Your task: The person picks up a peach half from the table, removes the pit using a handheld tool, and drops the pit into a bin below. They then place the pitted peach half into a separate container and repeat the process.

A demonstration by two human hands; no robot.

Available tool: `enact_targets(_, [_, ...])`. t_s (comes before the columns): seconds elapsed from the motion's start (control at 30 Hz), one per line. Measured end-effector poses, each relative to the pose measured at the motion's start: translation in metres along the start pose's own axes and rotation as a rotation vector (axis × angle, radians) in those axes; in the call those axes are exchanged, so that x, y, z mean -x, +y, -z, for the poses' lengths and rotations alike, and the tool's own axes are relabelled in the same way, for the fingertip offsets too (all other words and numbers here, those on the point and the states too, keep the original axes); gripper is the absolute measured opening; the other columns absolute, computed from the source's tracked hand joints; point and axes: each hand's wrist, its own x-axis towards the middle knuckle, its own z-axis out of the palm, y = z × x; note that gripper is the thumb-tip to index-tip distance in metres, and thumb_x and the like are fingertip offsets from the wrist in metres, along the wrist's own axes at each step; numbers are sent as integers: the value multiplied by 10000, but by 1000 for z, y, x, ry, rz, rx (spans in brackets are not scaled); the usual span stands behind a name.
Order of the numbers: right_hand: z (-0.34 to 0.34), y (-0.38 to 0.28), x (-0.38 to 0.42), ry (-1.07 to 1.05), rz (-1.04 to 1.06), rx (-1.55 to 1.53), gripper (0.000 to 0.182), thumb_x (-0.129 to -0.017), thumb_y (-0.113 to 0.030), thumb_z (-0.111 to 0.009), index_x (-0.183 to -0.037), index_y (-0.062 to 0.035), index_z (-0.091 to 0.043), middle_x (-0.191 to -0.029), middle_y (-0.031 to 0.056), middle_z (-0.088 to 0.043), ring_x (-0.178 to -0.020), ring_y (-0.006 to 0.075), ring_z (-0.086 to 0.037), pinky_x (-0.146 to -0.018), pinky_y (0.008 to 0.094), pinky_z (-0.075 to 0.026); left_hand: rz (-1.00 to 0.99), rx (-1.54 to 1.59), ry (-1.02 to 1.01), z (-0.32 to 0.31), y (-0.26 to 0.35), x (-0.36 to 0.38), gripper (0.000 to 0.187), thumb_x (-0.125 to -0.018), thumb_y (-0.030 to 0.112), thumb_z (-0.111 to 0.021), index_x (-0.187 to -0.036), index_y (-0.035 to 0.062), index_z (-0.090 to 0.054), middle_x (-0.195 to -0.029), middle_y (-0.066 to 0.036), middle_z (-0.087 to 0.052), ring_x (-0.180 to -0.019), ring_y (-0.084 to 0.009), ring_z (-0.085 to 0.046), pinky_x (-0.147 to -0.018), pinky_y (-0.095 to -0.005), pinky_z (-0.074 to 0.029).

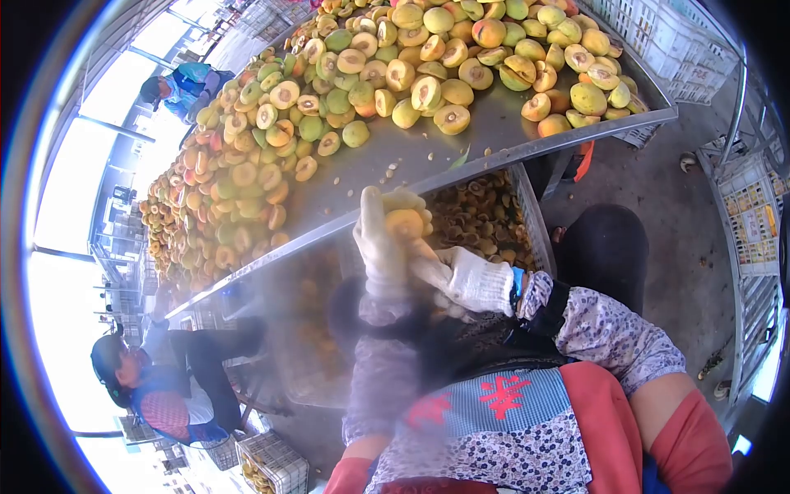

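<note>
My left hand [381, 243], in a whitish glove, is closed around a yellow-orange peach half [404, 224] near the table's front edge. My right hand [471, 278], also gloved, comes in from the right with its fingers curled against the peach half. Whatever is in its fingers is too hidden to name. Beyond both hands, many halved and whole peaches [428, 92], green to orange, lie heaped on the metal table [387, 165]. Under the table edge, a crate [533, 218] holds a mass of brown pits or scraps [481, 210].
At the left, a co-worker [169, 395] sits by the table, and another person [185, 86] is at its far side. White crates [658, 49] are stacked at upper right, with more crates [753, 214] on a rack at right. A crate [276, 461] stands at lower left.
</note>
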Motion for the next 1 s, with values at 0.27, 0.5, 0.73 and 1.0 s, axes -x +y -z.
enact_targets(0.27, [16,-3,-2,-564,-572,-927,435,-978,-581,-493,-794,-190,-547,-537,-124,-315,-397,28,-273,-345,216,-189,158,241,-130,2,0,-1,445,-975,480,-525,-773,85,-569,-758,-121,-603,-620,-214,-588,-506,-328,-468])
enact_targets(0.5, [6,-3,-8,-258,-279,-181,543,-974,-591,-489,-888,-72,-623,-578,-25,-510,-433,123,-474,-393,270,-376,31,246,-99,-3,1,3,427,-997,466,-492,-790,100,-567,-749,-123,-599,-616,-241,-589,-521,-352,-482])
enact_targets(0.73, [16,8,-7,-666,-545,-957,562,-963,-600,-501,-891,-58,-627,-601,7,-538,-468,130,-515,-401,278,-393,187,576,-66,-4,0,-1,348,-997,428,-504,-820,135,-572,-769,-70,-617,-669,-244,-601,-544,-351,-501])
enact_targets(1.0, [13,3,-5,-163,203,352,369,-989,-367,-513,-1159,-67,-643,-909,212,-688,-884,421,-653,-804,425,-516,238,767,-36,2,0,9,333,-996,400,-492,-827,122,-563,-792,-71,-598,-686,-252,-591,-556,-367,-496])
